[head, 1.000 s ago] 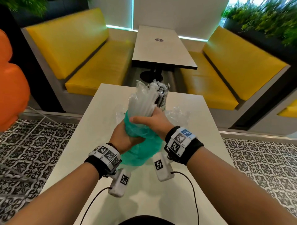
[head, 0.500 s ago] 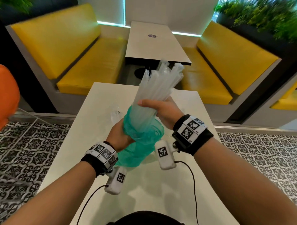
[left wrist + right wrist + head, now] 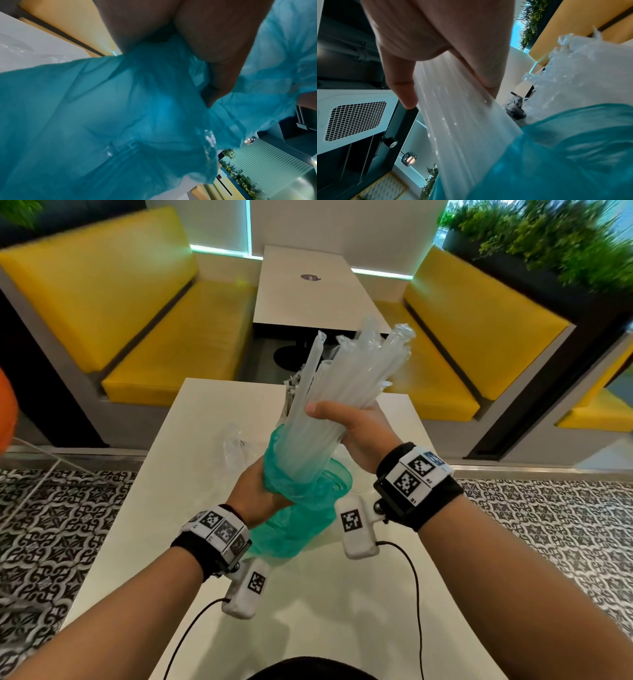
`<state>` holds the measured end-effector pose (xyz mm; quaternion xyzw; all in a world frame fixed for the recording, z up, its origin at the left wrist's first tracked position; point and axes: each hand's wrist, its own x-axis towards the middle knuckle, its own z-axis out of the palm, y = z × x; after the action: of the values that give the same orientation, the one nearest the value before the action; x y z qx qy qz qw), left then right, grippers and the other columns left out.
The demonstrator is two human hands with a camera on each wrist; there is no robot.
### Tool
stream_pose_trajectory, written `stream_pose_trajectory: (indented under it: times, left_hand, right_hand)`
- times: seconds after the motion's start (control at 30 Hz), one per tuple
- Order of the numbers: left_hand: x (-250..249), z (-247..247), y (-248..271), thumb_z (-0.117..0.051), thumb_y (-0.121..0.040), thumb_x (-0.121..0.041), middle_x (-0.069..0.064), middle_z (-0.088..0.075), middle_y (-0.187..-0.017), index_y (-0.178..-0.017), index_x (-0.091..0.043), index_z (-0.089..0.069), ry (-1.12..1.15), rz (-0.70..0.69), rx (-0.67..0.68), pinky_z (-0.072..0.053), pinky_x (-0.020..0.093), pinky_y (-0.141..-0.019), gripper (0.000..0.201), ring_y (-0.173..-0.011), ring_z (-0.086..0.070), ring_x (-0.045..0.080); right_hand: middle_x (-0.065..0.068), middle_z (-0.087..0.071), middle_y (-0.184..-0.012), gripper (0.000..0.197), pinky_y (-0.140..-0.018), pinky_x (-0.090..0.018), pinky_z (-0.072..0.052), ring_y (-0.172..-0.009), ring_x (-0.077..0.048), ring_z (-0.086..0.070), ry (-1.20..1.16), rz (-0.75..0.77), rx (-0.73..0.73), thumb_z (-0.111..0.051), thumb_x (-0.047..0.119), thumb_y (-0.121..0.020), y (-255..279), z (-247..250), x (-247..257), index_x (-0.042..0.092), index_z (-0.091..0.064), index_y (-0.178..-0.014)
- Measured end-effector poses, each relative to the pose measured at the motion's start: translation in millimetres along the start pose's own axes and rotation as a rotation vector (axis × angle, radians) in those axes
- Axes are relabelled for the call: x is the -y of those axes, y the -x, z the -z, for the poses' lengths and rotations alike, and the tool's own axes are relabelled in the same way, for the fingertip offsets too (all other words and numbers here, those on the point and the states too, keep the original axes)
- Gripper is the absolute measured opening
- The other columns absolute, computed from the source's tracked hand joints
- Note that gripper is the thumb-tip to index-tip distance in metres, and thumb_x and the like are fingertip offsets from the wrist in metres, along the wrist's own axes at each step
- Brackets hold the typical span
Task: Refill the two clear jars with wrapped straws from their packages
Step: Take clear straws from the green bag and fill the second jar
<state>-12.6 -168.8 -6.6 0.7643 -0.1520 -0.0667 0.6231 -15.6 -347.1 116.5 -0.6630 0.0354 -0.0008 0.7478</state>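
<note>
Above the white table (image 3: 205, 542), the left hand (image 3: 253, 494) grips the crumpled teal bag (image 3: 301, 518). The right hand (image 3: 356, 433) clasps the clear wrapped straws (image 3: 342, 385) rising from it. No writing legible; far table (image 3: 308, 292) carries a blurred sticker (image 3: 310, 277).

Both hands, left (image 3: 255, 491) and right (image 3: 356, 433), raised, fingers curled gripping.
</note>
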Motion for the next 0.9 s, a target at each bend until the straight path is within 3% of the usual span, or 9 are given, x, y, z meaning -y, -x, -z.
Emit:
stream_pose_trajectory:
  times: [0.17, 0.27, 0.37, 0.47, 0.53, 0.63, 0.7, 0.83, 0.9]
  left_hand:
    - [-9.8, -8.9, 0.3, -0.087, -0.048, -0.044, -0.016, -0.065, -0.124, -0.133, -0.030, -0.051, 0.085, -0.024, 0.044, -0.052, 0.015, -0.090, 0.093, -0.110, -0.063, -0.008]
    - [-13.2, -9.1, -2.9, -0.088, -0.050, -0.044, -0.004, -0.067, -0.129, -0.138, -0.018, -0.052, 0.092, -0.038, 0.038, -0.055, 0.031, -0.098, 0.098, -0.117, -0.065, 0.009]
    - [-9.8, -4.4, -3.5, -0.086, -0.063, -0.040, 0.002, -0.066, -0.134, -0.139, -0.020, -0.053, 0.126, -0.050, 0.040, -0.052, 0.045, -0.104, 0.085, -0.124, -0.063, 0.019]
    - [-8.0, -3.8, -5.1, -0.088, -0.069, -0.032, 0.006, -0.067, -0.133, -0.137, -0.016, -0.055, 0.187, -0.063, 0.028, -0.051, 0.056, -0.103, 0.077, -0.122, -0.064, 0.027]
    - [-9.8, -4.3, -5.6, -0.088, -0.068, -0.033, 0.001, -0.071, -0.126, -0.131, -0.014, -0.057, 0.225, -0.062, 0.037, -0.054, 0.049, -0.100, 0.073, -0.117, -0.068, 0.023]
    - [-14.8, -4.0, -1.8, -0.077, -0.066, -0.034, -0.025, -0.073, -0.110, -0.117, -0.024, -0.057, 0.214, -0.073, 0.049, -0.055, 0.024, -0.092, 0.056, -0.103, -0.068, -0.002]
    - [-14.6, -3.6, 0.1, -0.072, -0.065, -0.037, -0.031, -0.072, -0.101, -0.110, -0.024, -0.056, 0.214, -0.072, 0.047, -0.054, 0.016, -0.086, 0.050, -0.094, -0.066, -0.010]
    - [-11.3, -1.6, -3.1, -0.072, -0.063, -0.036, -0.026, -0.074, -0.098, -0.107, -0.025, -0.055, 0.185, -0.093, 0.054, -0.053, 0.015, -0.083, 0.049, -0.091, -0.065, -0.012]
    - [-12.4, 0.7, -5.5, -0.071, -0.064, -0.039, -0.013, -0.071, -0.101, -0.107, -0.027, -0.056, 0.149, -0.101, 0.066, -0.053, 0.027, -0.088, 0.047, -0.091, -0.065, -0.010]
  right_hand:
    - [-0.013, -0.074, -0.104, 0.065, -0.090, -0.051, -0.056, -0.097, -0.030, -0.071, 0.098, -0.024, -0.021, -0.087, 0.023, -0.051, 2.2, -6.6, -13.4, 0.007, -0.069, -0.110]
    - [-0.010, -0.075, -0.101, 0.055, -0.087, -0.049, -0.058, -0.094, -0.026, -0.072, 0.157, -0.035, -0.005, -0.089, 0.019, -0.058, 7.8, -11.8, -23.8, 0.010, -0.069, -0.109]
    - [-0.013, -0.074, -0.104, 0.057, -0.089, -0.049, -0.057, -0.096, -0.029, -0.072, 0.080, -0.044, -0.017, -0.088, 0.016, -0.060, 8.2, -11.6, -23.2, 0.005, -0.067, -0.112]
    - [-0.018, -0.072, -0.109, 0.057, -0.093, -0.051, -0.055, -0.101, -0.033, -0.070, -0.010, -0.038, 0.006, -0.087, 0.011, -0.063, 5.3, -9.4, -17.8, -0.001, -0.066, -0.115]
    - [-0.019, -0.072, -0.110, 0.054, -0.094, -0.051, -0.054, -0.103, -0.033, -0.070, -0.029, -0.033, 0.021, -0.085, 0.009, -0.067, 3.9, -7.2, -14.9, -0.001, -0.066, -0.116]
    - [-0.019, -0.071, -0.111, 0.050, -0.096, -0.053, -0.052, -0.104, -0.034, -0.069, -0.056, -0.016, 0.028, -0.084, 0.005, -0.068, 1.5, -2.1, -11.2, 0.001, -0.066, -0.115]
    - [-0.018, -0.071, -0.113, 0.053, -0.098, -0.053, -0.051, -0.106, -0.033, -0.068, -0.049, -0.013, 0.031, -0.083, 0.006, -0.068, 0.5, 0.6, -8.7, 0.002, -0.065, -0.117]
    - [-0.018, -0.070, -0.114, 0.062, -0.099, -0.052, -0.051, -0.108, -0.032, -0.068, -0.027, -0.013, 0.038, -0.086, 0.011, -0.063, -1.2, 1.9, -7.3, 0.001, -0.063, -0.120]
    - [-0.018, -0.070, -0.114, 0.063, -0.098, -0.052, -0.051, -0.108, -0.032, -0.067, -0.031, -0.008, 0.026, -0.087, 0.012, -0.061, -1.7, 3.3, -6.2, 0.002, -0.064, -0.119]
